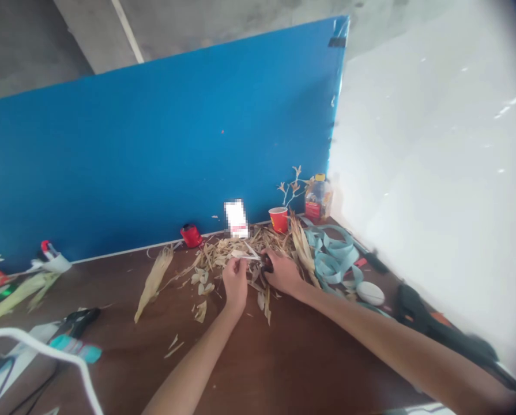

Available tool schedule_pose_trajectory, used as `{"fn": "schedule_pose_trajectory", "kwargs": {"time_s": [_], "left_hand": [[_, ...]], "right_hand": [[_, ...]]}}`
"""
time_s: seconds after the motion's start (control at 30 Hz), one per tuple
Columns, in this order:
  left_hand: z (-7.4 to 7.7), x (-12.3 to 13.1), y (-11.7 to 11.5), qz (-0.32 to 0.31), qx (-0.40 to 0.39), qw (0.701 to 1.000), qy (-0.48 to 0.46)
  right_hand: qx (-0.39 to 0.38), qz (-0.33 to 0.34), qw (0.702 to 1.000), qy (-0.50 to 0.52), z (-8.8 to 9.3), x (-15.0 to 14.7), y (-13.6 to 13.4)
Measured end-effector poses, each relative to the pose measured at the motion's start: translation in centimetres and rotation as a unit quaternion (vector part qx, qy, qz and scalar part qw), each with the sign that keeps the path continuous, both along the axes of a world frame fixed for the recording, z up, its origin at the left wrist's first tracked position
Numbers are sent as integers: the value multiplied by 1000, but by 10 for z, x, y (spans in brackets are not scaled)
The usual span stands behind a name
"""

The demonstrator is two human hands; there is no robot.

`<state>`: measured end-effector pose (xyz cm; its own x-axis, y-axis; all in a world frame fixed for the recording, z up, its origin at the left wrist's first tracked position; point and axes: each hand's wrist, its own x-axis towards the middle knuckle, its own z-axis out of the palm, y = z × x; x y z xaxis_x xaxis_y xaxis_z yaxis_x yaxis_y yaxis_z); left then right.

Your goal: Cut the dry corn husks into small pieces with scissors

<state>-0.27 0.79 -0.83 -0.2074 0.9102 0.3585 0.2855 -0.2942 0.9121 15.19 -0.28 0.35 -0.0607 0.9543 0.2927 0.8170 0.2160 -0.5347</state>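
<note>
Near the middle of the table, my right hand (281, 273) is closed around the dark handles of a pair of scissors (254, 251), whose open blades point up and left. Close beside the blades, my left hand (235, 282) pinches a small pale piece of dried husk (239, 253); its exact shape is hard to make out. Both hands are over a loose pile of dried husk scraps (218, 251). Several cut petal-like pieces (202, 282) lie left of my left hand. A long husk (154, 279) rests farther left, and another bundle of husk (301, 245) leans right of my right hand.
Behind the pile stand a red paper cup (278, 220) with dried flowers, a yellow-capped bottle (318, 199) and a red roll (191, 236). Teal ribbon (333, 253), a white oval object (371, 293) and a black tool (443, 328) lie right. A blue partition (162, 150) rises behind.
</note>
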Motion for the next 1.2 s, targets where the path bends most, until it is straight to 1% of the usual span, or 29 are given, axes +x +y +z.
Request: {"fn": "schedule_pose_trajectory", "kwargs": {"time_s": [0.1,0.17,0.3,0.47,0.7,0.87,1.03,1.2], "left_hand": [[-3,1,2,-13,-5,1000,-16],[-4,1,4,-17,-8,1000,-24],[-7,2,7,-28,-20,998,-51],[-9,3,7,-17,-22,997,-76],[-5,0,3,-24,-16,998,-49],[-7,-1,4,-21,-24,999,-36],[-7,-1,6,-19,-35,998,-39],[-8,-3,5,-15,-13,1000,-22]], "right_hand": [[20,22,999,-12,1,1,-2],[24,22,999,-29,2,1,-3],[17,10,998,-52,3,1,-4],[-15,11,998,-64,4,1,-5],[-44,12,997,-68,0,-1,-1],[-53,23,996,-74,-3,-1,1],[-71,25,993,-91,-1,-1,0],[-69,30,991,-110,1,-1,-1]]}}
